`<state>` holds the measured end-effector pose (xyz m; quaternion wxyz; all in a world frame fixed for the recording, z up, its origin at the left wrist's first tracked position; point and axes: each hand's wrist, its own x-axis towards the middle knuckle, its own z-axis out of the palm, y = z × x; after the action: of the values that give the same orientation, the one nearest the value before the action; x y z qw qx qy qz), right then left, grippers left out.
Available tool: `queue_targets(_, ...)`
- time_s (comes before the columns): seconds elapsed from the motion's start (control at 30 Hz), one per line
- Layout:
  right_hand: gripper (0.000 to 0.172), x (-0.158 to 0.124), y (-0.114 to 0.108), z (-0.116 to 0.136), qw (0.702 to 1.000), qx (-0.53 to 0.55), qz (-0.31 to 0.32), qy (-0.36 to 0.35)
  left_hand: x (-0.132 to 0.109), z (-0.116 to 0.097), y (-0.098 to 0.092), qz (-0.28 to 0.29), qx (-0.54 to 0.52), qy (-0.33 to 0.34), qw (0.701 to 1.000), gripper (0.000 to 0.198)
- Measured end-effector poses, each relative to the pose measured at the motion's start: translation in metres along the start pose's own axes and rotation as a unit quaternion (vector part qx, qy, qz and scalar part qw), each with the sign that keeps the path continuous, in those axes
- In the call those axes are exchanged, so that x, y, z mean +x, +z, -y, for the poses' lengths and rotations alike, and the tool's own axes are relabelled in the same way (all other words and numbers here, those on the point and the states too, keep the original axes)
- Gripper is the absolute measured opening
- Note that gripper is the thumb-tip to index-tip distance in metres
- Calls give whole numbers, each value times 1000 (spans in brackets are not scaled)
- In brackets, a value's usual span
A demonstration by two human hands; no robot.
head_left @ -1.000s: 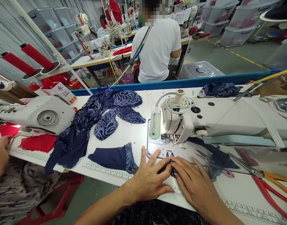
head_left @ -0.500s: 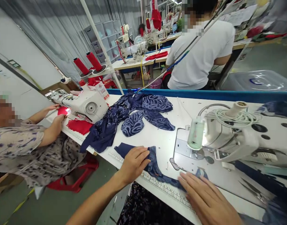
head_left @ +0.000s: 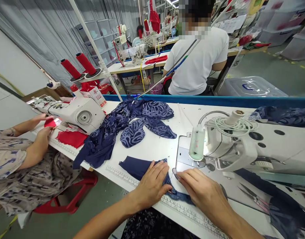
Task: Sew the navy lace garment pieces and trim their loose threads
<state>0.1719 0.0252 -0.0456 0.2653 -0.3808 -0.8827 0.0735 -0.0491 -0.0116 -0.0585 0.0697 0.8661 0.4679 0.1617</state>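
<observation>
Left hand (head_left: pixel 154 184) spread on the navy piece (head_left: pixel 134 166)

The navy piece lies on the white table (head_left: pixel 152 146), left of the sewing machine (head_left: pixel 242 139) and near its metal plate (head_left: pixel 186 151). The left hand's grip is spread and clasps nothing; its fingers rest over the patterned end, probably to keep the thin cloth from sliding. The right hand (head_left: pixel 204 191) is curled, fingertips bunched near the plate's corner, above the narrow patterned band; whether they pinch an edge cannot be told, as the hand covers the spot. The band runs along the printed ruler (head_left: pixel 189 214), perhaps just because the table's front is easiest to reach. Snips (head_left: pixel 252 196) lie right of the right hand, seemingly placed for quick use. The heaped navy cloth (head_left: pixel 105 136) sits farther left, leaving working room.
</observation>
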Motion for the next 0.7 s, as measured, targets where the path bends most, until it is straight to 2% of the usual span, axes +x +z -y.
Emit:
queue_targets(0.1, 19, 9, 12, 0, 1000, -5, 8, 7, -4, -1, 1, -3, 9, -11, 1000, 54)
queue_targets(0.27, 31, 16, 23, 3, 1000, -23, 3, 6, -5, -3, 2, -22, 3, -24, 999, 50)
queue_targets(0.43, 22, 23, 20, 4, 1000, 4, 26, 14, -7, -2, 2, -37, -14, -30, 999, 50)
queue_targets(0.57, 16, 20, 17, 6, 998, 26, 55, -28, -9, -2, 2, -39, -29, -40, 998, 49)
queue_targets(0.7, 24, 16, 23, 11, 998, 6, 44, -37, -9, -2, 2, -44, -37, -44, 997, 46)
